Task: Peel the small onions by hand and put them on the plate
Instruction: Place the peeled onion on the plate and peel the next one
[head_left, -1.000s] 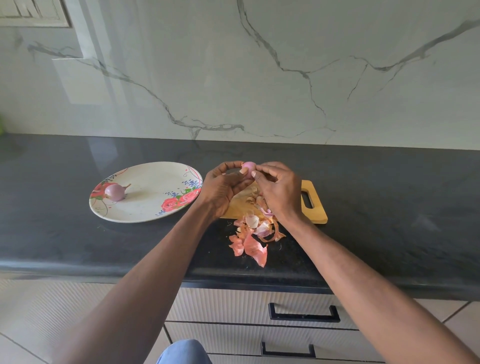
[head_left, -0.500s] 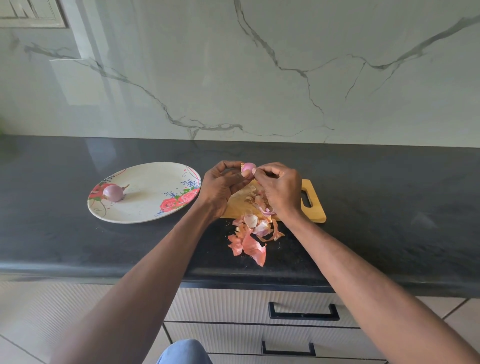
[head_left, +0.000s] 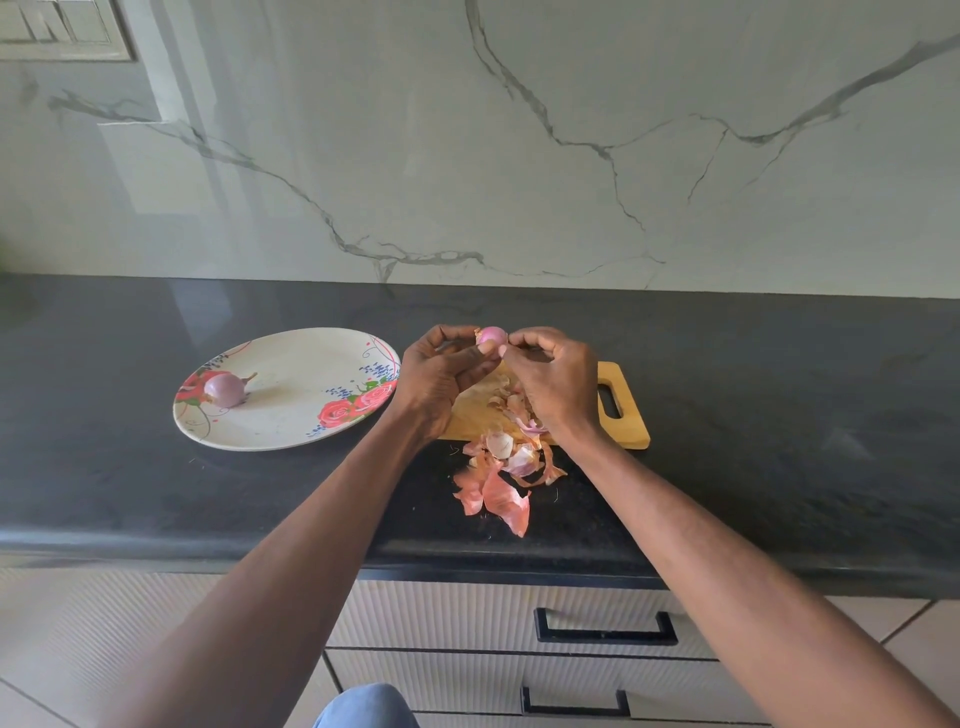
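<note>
On the black speckled stone countertop (head_left: 779, 395), backed by a pale marble-veined wall panel (head_left: 519, 145), stands an oval cream plate with red rose print (head_left: 291, 415), left of centre. One peeled purple small onion (head_left: 224, 389) with a short dry stem lies on the plate's left part, resting on the rose pattern. To the right of the plate, just beside its rim, lies a light wooden cutting board with a slot handle (head_left: 623, 410), its handle end pointing right. A heap of pink-orange papery onion skins (head_left: 501, 478) spreads from the board's near edge onto the countertop, reaching toward the counter's front edge.

A second small onion, pink and glossy (head_left: 491, 336), is held in the air above the board's far edge. A flap of dry skin shows at its left side; the rest of the visible surface looks bare. The left hand (head_left: 441, 379) grips it from below, fingers curled and thumb against its underside. The right hand (head_left: 558, 382) meets it from the right, fingertips pinched at the onion's side; whether they hold skin or the bulb itself cannot be told. Both hands are close together, touching at the onion.

The countertop right of the board and behind the plate offers open surface. Below the front edge are ribbed pale drawer fronts with black bar handles (head_left: 605, 626).
</note>
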